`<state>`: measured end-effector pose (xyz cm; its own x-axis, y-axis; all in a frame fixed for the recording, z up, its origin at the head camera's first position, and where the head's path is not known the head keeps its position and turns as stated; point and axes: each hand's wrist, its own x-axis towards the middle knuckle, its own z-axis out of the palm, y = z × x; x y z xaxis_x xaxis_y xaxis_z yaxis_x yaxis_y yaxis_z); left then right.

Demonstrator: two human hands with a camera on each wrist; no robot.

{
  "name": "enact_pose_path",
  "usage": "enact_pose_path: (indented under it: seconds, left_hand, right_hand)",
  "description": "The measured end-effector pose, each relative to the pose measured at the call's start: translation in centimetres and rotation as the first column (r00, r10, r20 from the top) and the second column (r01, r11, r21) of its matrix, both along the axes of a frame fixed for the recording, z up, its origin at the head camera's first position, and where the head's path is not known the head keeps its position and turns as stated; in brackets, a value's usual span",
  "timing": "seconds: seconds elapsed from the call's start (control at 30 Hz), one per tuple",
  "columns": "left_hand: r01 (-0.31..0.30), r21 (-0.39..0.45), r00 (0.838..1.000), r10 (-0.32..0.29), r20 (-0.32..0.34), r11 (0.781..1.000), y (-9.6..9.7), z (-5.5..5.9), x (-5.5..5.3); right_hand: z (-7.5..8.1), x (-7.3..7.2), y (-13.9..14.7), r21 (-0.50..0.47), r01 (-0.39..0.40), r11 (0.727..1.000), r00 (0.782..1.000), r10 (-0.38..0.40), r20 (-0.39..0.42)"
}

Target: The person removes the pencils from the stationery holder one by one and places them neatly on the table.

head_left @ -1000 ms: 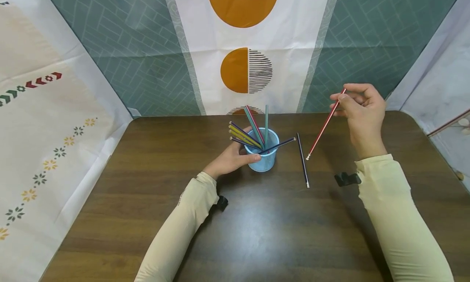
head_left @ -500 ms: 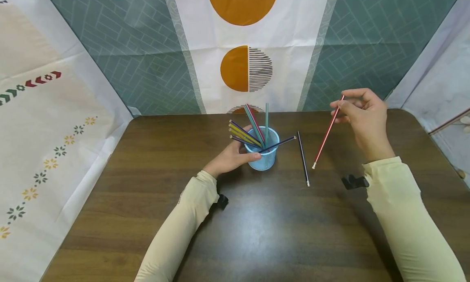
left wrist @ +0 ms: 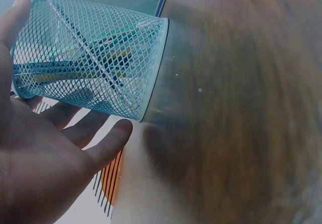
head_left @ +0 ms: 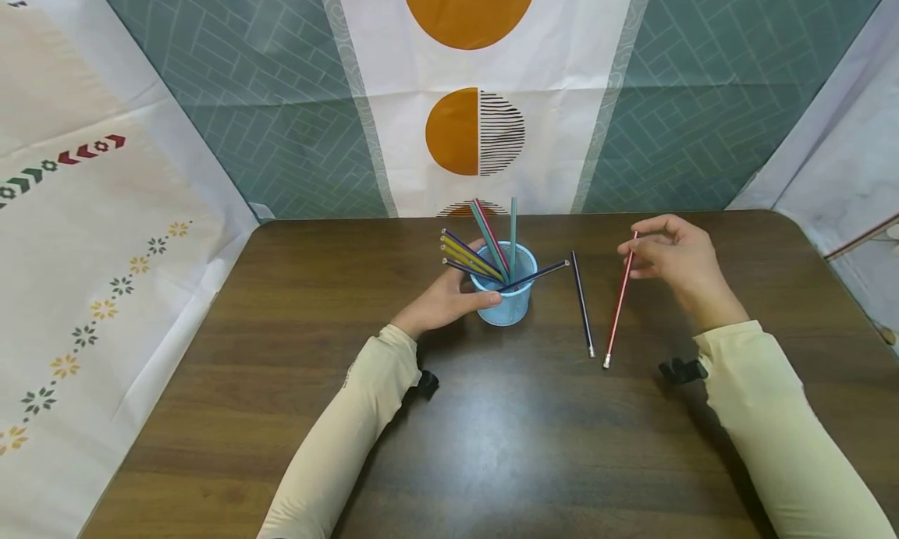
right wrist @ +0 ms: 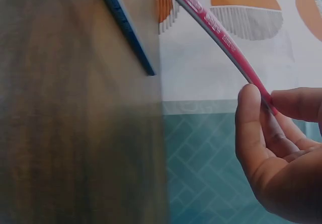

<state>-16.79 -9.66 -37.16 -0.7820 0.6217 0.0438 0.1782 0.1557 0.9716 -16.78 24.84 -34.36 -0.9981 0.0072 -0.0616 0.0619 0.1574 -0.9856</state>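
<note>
A light blue mesh pencil cup [head_left: 503, 313] stands on the table, with my left hand [head_left: 437, 302] gripping its left side. In the left wrist view the thumb and fingers curve round the cup's mesh wall [left wrist: 95, 58]. Several pencils lean inside, among them yellow pencils [head_left: 460, 252], a teal pencil [head_left: 513, 231] and a dark blue pencil [head_left: 544, 272] sticking out to the right. My right hand [head_left: 680, 264] pinches a red pencil [head_left: 621, 297] near its upper end, its eraser end slanting down towards the table. Whether that end touches the wood I cannot tell. Left of it lies a dark blue pencil [head_left: 582, 305].
The brown wooden table [head_left: 337, 289] runs back to a teal and white patterned cloth [head_left: 309, 133]. White cloth with a flower pattern [head_left: 105, 313] hangs at the left, and another white cloth [head_left: 857, 164] at the right.
My right hand has lowered with the red pencil, which now lies closer to parallel with the loose dark blue pencil. The left hand and the cup have stayed in place.
</note>
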Motion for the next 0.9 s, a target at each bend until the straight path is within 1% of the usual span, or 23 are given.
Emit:
enact_pose_path:
  seconds: [0.13,0.27,0.43,0.6,0.7,0.9]
  left_hand:
    - [0.0,0.017,1.0,0.0,0.003,1.0,-0.1,-0.1,0.0]
    - [-0.002,0.029,1.0,0.002,0.005,1.0,-0.3,-0.3,0.2]
    - [-0.013,0.013,1.0,0.013,0.008,1.0,-0.3,-0.1,0.4]
    - [-0.021,-0.006,1.0,0.021,0.018,1.0,-0.3,0.0,0.5]
    - [-0.02,-0.018,1.0,0.02,0.018,1.0,-0.2,0.0,0.5]
    - [-0.012,-0.023,1.0,0.013,0.014,1.0,-0.1,0.2,0.2]
  right_hand:
    - [-1.0,-0.1,0.0,0.042,-0.057,0.998,0.998,0.055,0.039]
    - [-1.6,-0.2,-0.2,0.073,-0.095,0.993,0.993,0.089,0.084]
    - [-2.0,-0.3,0.0,0.138,-0.147,0.98,0.982,0.128,0.137]
    - [-2.3,-0.6,0.1,0.197,-0.187,0.962,0.97,0.148,0.195]
    - [-2.4,-0.8,0.2,0.202,-0.209,0.957,0.962,0.164,0.216]
    - [-2.7,-1.1,0.1,0.172,-0.25,0.953,0.951,0.208,0.23]
